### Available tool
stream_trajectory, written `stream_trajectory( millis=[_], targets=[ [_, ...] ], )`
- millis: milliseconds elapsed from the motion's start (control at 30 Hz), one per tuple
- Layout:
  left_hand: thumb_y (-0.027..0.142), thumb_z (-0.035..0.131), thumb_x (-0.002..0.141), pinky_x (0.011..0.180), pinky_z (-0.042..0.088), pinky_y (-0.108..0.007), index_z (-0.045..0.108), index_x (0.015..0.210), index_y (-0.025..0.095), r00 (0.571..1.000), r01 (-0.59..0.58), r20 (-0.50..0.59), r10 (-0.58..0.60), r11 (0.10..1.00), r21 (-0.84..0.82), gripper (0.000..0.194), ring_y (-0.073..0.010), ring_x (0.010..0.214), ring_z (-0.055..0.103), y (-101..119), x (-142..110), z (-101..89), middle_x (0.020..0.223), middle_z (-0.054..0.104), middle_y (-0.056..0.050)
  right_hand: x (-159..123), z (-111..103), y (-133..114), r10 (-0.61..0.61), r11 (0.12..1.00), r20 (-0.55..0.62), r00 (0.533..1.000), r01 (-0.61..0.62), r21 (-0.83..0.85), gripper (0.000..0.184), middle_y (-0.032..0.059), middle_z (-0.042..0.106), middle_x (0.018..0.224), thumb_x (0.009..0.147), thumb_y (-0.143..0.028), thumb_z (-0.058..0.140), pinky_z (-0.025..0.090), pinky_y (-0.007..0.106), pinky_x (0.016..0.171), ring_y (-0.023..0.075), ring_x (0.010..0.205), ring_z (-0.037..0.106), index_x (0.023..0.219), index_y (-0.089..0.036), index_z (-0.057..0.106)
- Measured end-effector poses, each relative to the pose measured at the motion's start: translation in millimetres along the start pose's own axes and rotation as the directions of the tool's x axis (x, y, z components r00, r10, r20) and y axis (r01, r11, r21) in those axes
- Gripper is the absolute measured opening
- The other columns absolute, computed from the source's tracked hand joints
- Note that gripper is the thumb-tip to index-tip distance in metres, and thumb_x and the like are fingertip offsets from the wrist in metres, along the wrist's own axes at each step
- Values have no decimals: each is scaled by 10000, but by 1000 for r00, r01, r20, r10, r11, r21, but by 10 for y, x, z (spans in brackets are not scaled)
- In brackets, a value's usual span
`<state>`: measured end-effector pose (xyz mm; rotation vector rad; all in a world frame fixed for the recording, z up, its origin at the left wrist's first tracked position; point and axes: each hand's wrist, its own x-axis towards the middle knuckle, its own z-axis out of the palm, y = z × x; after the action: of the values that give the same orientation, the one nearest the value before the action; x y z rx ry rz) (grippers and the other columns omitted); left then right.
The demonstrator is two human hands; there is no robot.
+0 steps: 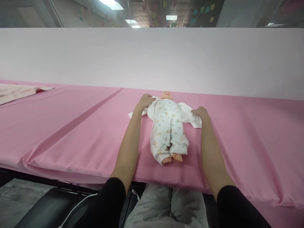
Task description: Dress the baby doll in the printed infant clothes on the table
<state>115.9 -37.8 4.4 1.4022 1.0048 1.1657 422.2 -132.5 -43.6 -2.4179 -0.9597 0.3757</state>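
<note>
A baby doll (167,95) lies on its back, its head toward the wall and its bare feet (177,157) toward me. It wears a white baby outfit (166,118) with small printed figures, the sleeves spread to both sides. My left hand (145,101) is closed at the left sleeve (151,111), close to the doll's shoulder. On the other side, my right hand (201,113) pinches the upper edge of the right sleeve (190,114). The doll's hands are hidden, and the exact grip of my fingertips is small in view.
A pink sheet (78,136) with folds covers the table. At the far left lies a pale pink cloth (19,91). A white partition (142,57) rises behind the table. Below the near edge are a black seat (54,205) and a white cable (77,205).
</note>
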Motion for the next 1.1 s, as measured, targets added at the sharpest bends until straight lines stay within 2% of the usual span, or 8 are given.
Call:
stream_trajectory(
  millis=[133,233,467,567,700,833,933,1100],
  targets=[
    [203,650,709,638,423,-289,626,959,153,960,-89,277,31,976,198,256,-147,616,556,110,-170,233,738,605,-38,-15,25,32,6,997,-13,1000,-7,-74,176,66,553,666,632,-251,679,493,404,646,297,794,612,698,-174,536],
    [123,698,620,624,409,-282,633,937,172,903,-180,430,23,927,329,328,-160,569,535,88,-294,418,612,568,1,25,9,65,-76,997,-4,997,76,-28,123,47,550,623,624,-177,652,479,358,616,245,693,595,631,-180,530],
    [-41,579,609,730,410,-278,631,826,179,894,-409,356,274,823,394,313,-205,692,578,56,-366,578,604,555,-6,-157,-52,-401,-231,895,-208,950,292,339,185,38,600,778,608,-95,611,472,274,627,152,689,565,785,-147,605],
    [-42,516,654,761,412,-296,624,896,179,852,-498,376,365,787,364,346,-192,688,571,97,-369,550,654,573,-16,-503,-8,-794,-426,752,-44,904,381,538,285,17,604,752,653,-71,562,471,267,557,110,553,520,916,-160,629],
    [-14,474,693,772,424,-308,603,959,186,797,-575,436,419,746,336,357,-174,710,569,177,-354,510,797,615,-34,-886,5,-1073,-639,654,263,723,331,681,270,21,605,701,665,-24,571,526,302,553,127,526,569,897,-150,628],
    [-15,427,715,868,404,-340,590,913,166,813,-583,308,495,700,413,314,-214,886,578,173,-292,513,905,618,-77,-840,-48,-1018,-554,601,133,822,285,747,197,36,620,693,711,-29,559,555,313,562,133,537,607,877,-127,604],
    [41,447,758,897,382,-391,573,810,137,878,-477,273,393,684,552,167,-284,950,573,36,-268,571,901,614,-141,-648,-1,-955,-464,603,-68,883,371,706,163,40,625,722,729,-25,519,552,296,576,118,545,603,825,-125,604],
    [136,494,788,875,400,-407,566,696,133,918,-395,251,308,652,647,117,-320,915,604,-229,-297,697,804,629,-171,-506,328,-983,-542,633,-164,824,529,566,194,51,661,877,767,-82,482,523,283,691,131,701,617,844,-147,648]
  ],
)
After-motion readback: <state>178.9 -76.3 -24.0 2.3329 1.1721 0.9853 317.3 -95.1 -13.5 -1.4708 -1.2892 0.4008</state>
